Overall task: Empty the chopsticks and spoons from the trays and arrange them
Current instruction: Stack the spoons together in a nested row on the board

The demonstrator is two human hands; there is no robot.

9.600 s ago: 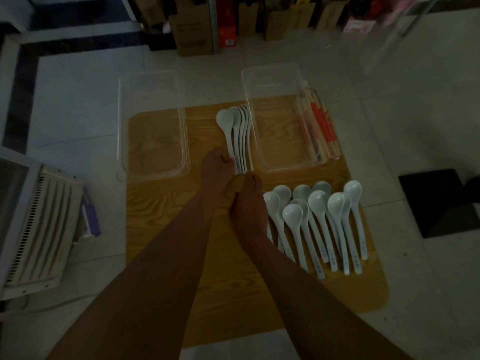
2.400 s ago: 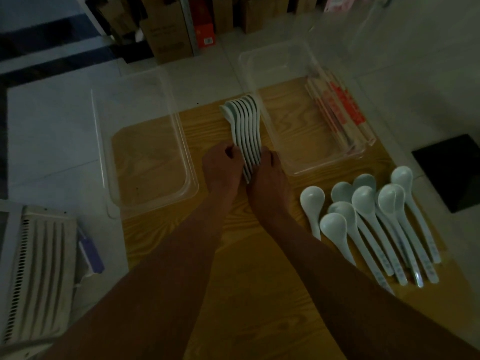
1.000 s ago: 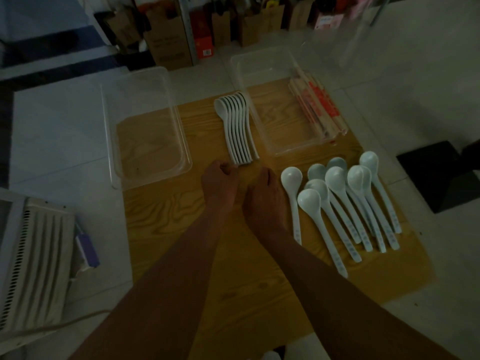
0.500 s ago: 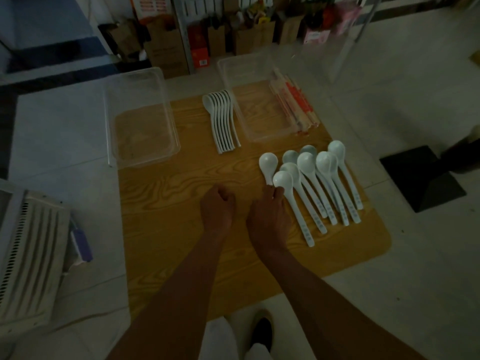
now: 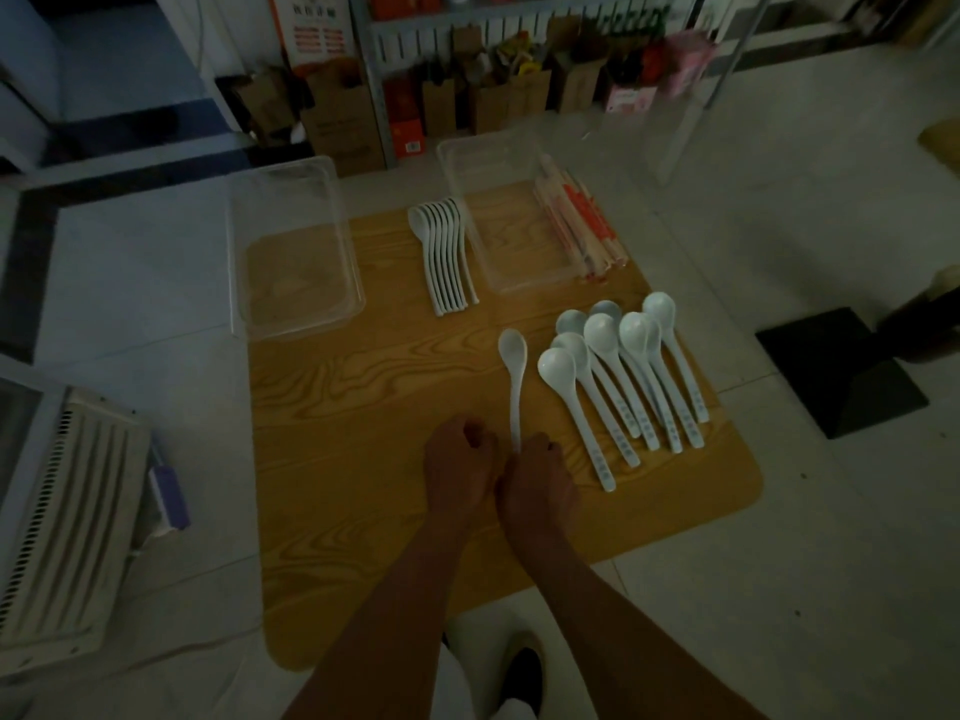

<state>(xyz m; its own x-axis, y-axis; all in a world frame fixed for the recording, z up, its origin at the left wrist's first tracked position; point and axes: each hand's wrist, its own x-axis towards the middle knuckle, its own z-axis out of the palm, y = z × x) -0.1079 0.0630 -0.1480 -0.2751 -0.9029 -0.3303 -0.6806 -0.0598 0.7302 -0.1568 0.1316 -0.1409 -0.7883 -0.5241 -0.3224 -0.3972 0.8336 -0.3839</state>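
Exposure: dim throughout, colours muted. Light source: not in view. The brightest tone is recorded on the pale tiled floor (image 5: 779,174) beyond and right of the tan wood-grain board (image 5: 363,407). Shadows: soft, without hard edges. The left hand (image 5: 457,462) and right hand (image 5: 537,483), at the board's near edge, are rendered almost as silhouettes. The white ceramic spoon (image 5: 514,366) just beyond them is registered as a pale highlight. Glare: a faint sheen is noted on the clear plastic tray (image 5: 298,332) at the board's far left. Distortion: the grey metal shelving rack (image 5: 519,15) beyond the board is bowed and tilted. Blur: smearing is seen far right of the rack.
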